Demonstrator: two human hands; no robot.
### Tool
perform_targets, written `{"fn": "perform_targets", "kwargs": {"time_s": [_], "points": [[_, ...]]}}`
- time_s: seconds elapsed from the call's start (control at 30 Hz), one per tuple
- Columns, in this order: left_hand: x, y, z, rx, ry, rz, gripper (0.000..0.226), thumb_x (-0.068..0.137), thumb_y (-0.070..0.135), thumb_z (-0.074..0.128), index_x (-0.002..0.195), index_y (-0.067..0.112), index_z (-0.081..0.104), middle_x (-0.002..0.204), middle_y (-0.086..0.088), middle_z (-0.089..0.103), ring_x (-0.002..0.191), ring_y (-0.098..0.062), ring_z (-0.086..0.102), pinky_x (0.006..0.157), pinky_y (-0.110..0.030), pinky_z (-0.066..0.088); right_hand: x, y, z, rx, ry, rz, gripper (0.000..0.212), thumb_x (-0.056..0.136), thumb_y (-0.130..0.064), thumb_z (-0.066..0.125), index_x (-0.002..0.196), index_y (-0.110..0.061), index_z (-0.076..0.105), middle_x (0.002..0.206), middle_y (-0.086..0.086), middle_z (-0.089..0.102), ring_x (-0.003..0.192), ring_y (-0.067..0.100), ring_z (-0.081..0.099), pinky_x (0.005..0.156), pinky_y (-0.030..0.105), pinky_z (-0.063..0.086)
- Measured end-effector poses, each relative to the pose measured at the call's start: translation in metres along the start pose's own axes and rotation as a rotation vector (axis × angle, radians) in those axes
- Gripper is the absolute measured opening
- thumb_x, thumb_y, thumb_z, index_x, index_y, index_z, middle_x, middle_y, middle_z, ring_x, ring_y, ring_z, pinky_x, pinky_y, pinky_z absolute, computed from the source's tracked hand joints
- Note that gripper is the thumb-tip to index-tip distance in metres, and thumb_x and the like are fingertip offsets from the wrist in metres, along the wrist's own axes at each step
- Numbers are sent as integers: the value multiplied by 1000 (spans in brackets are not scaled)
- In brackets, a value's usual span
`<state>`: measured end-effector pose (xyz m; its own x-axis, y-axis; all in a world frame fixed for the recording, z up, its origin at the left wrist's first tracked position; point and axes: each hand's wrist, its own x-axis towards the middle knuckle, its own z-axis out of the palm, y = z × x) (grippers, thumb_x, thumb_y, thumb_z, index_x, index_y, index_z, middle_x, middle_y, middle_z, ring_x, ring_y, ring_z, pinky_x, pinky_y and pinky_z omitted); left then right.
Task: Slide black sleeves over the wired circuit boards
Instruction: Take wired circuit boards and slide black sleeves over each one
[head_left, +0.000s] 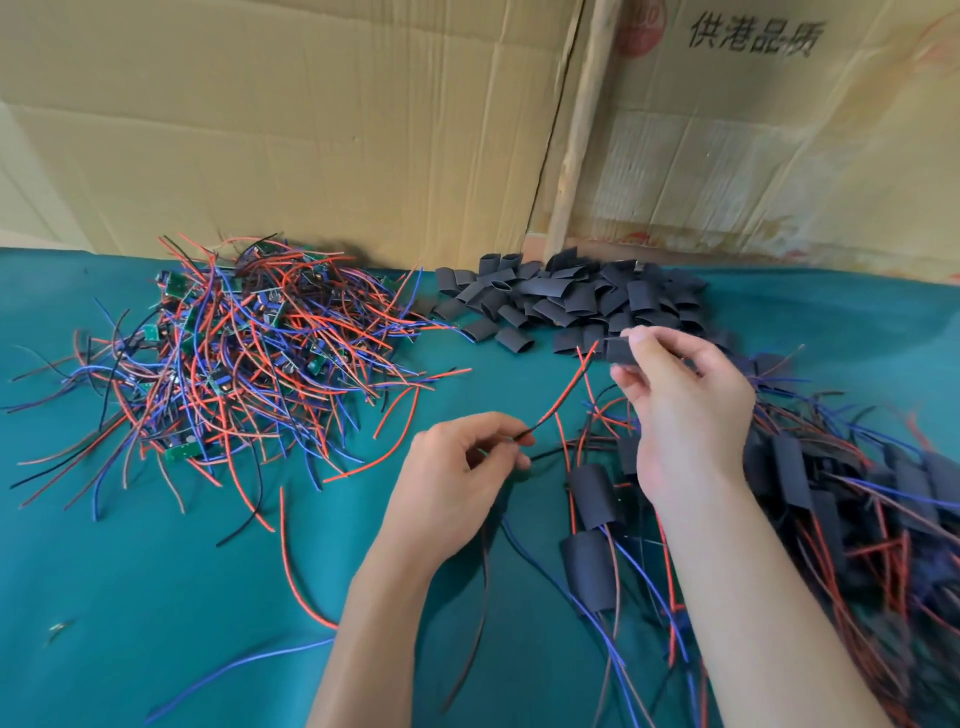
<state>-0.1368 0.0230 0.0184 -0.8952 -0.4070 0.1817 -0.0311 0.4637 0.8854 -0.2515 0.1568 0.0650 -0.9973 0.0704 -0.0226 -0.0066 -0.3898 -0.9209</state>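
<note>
right hand (680, 410) fingers pinch black sleeve (621, 349) mid-worktop | left hand (457, 467) fingers pinch red wire (563, 392) entering it | bare boards (234, 353) heaped left: many remain | sleeved boards (810, 493) piled right

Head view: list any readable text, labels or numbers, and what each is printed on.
"供港品质": black characters printed on the right cardboard sheet, near the top.
Round red stamp on the same cardboard, cut off by the top edge: digits that look like "00", otherwise too blurred to read.
Faded red print along that sheet's bottom edge: unreadable.
Green circuit boards in the wire pile: markings too small to read.
</note>
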Motion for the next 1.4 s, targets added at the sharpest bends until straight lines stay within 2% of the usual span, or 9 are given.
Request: {"fn": "perform_targets", "kwargs": {"time_s": [0.13, 0.3, 0.43, 0.63, 0.8, 0.93, 1.13, 1.3, 1.4], "points": [[-1, 0, -1, -3, 3, 22, 29, 93, 8, 63, 84, 34, 71, 79, 18, 75, 76, -19, 67, 78, -40, 55, -3, -3, 1, 47, -1, 90, 5, 92, -6, 74, 93, -5, 69, 86, 9, 70, 58, 11, 64, 69, 23, 57], [-1, -1, -3, -30, 12, 13, 27, 93, 6, 64, 86, 30, 73, 79, 18, 75, 69, -4, 63, 74, -25, 51, -5, -4, 1, 118, -1, 178, 8, 93, -7, 73, 89, -7, 65, 81, 7, 67, 57, 10, 65, 67, 21, 58], [-1, -1, -4, -34, 5, 8, 26, 93, 5, 63, 86, 29, 73, 79, 17, 75, 67, -4, 62, 73, -26, 50, -4, -7, -1, 135, -60, 235, 8, 94, -9, 72, 89, -7, 65, 90, 11, 69, 66, 14, 69, 70, 23, 60], [-1, -1, -5, -16, 8, -2, 26, 93, 6, 63, 86, 29, 73, 79, 18, 75, 70, -11, 63, 74, -25, 50, -3, -14, -3, 173, -141, 251, 11, 94, -10, 71, 84, -11, 66, 80, 5, 75, 73, 15, 71, 72, 24, 60], [-1, -1, -4, -18, 17, 1, 28, 92, 6, 64, 85, 31, 74, 78, 17, 75, 67, 1, 61, 69, -16, 49, -4, -15, -3, -13, -224, 222, 5, 92, -7, 72, 93, -7, 67, 100, 15, 77, 80, 19, 71, 67, 24, 59], [-1, 0, -5, -10, 78, 15, 26, 90, 9, 69, 87, 33, 77, 76, 20, 74, 70, 3, 63, 68, -10, 44, -10, -11, 1, -66, -321, 232, 24, 89, -3, 73, 111, -2, 63, 101, 21, 77, 77, 19, 73, 61, 23, 57], [1, 0, -3, -106, 203, 2, 18, 84, 19, 80, 91, 35, 74, 73, 12, 72, 64, -7, 62, 66, -22, 49, -26, 9, 17, -103, -337, 299, 40, 83, -1, 79, 116, -9, 57, 99, 27, 75, 79, 30, 70, 68, 31, 56], [1, 1, -6, -237, 204, 2, 26, 78, 16, 86, 98, 27, 75, 88, 2, 75, 84, -22, 72, 82, -36, 58, -32, 23, 20, -186, -433, 267, 45, 81, -3, 81, 116, -14, 57, 86, 15, 78, 78, 27, 73, 85, 41, 59], [1, 1, -7, -322, 195, -20, 37, 73, 0, 86, 99, 24, 74, 94, 1, 75, 84, -21, 71, 81, -27, 58, -28, 25, 17, -272, -408, 223, 45, 80, -10, 84, 116, -18, 58, 82, 7, 78, 72, 20, 73, 86, 42, 58]]}}
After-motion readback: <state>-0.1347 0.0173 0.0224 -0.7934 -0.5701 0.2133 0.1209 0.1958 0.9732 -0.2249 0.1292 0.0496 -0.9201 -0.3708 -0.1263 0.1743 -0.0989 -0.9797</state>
